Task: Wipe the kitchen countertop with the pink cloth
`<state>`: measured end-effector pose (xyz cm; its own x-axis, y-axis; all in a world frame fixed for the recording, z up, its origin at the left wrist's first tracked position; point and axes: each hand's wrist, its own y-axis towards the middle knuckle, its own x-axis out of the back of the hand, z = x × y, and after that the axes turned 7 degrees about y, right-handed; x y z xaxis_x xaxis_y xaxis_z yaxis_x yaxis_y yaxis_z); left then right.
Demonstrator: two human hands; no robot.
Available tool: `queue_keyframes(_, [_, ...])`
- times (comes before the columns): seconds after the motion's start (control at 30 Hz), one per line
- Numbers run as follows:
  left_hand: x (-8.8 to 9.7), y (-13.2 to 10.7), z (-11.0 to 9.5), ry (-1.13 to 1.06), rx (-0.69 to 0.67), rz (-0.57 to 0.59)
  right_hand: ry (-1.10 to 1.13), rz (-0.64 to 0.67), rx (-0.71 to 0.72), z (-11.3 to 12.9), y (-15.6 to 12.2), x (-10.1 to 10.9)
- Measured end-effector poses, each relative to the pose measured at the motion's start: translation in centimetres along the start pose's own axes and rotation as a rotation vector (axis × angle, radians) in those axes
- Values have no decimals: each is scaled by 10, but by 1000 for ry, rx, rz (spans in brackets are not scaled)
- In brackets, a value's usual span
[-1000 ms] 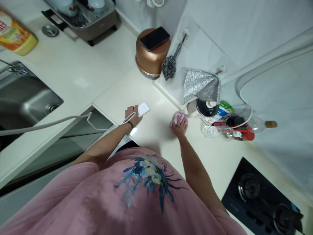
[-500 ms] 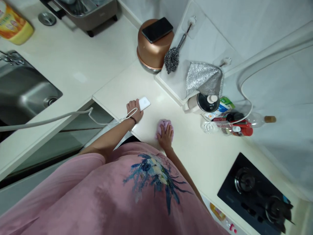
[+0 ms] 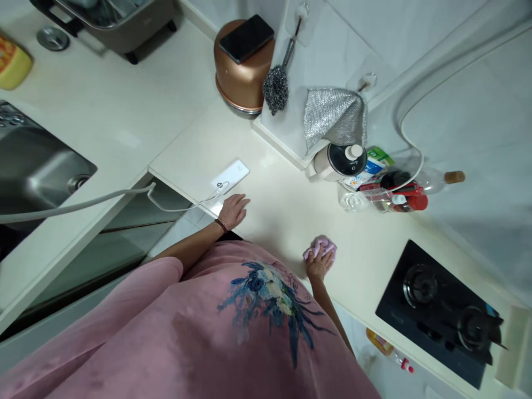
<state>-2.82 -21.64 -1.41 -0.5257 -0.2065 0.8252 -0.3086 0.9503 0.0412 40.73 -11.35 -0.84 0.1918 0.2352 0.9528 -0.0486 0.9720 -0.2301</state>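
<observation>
Right hand's (image 3: 319, 268) over lilac cloth (image 3: 317, 244), can't tell if pinching | left hand (image 3: 233, 211) empty, fingers loosely spread | hob (image 3: 439, 313) at cloth's four o'clock | wiping looks unfinished, coverage unclear

the white counter (image 3: 278, 208) carries a cloth (image 3: 325, 242) and stove (image 3: 440, 321).
</observation>
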Motion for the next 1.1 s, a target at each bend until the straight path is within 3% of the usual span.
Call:
queue_keyframes(0.07, [5,-8,8,28,38,5,23,-24,-68,10,10,-4])
queue_keyframes(0.17, [9,-16,14,57,53,11,19,-25,-59,48,35,-11])
queue_keyframes(0.3, [7,-20,10,81,62,0,-38,30,148,125,70,-19])
queue_keyframes(0.37, [6,-19,8,97,68,-6,-51,49,272,163,74,-24])
queue_keyframes(0.5, [7,-16,7,128,50,-22,-51,116,565,219,42,-37])
queue_keyframes(0.6, [8,-15,8,164,49,-19,-18,194,779,229,3,-47])
queue_keyframes(0.7, [8,-15,7,191,70,12,20,230,870,211,-22,-49])
queue_keyframes(0.8, [5,-15,1,219,143,32,29,201,803,166,-35,-44])
queue_keyframes(0.93, [-5,-15,-14,241,235,16,-1,105,540,79,-51,-33])
queue_keyframes(1.1, [-10,-15,-24,254,229,6,-34,34,130,-33,-63,-13])
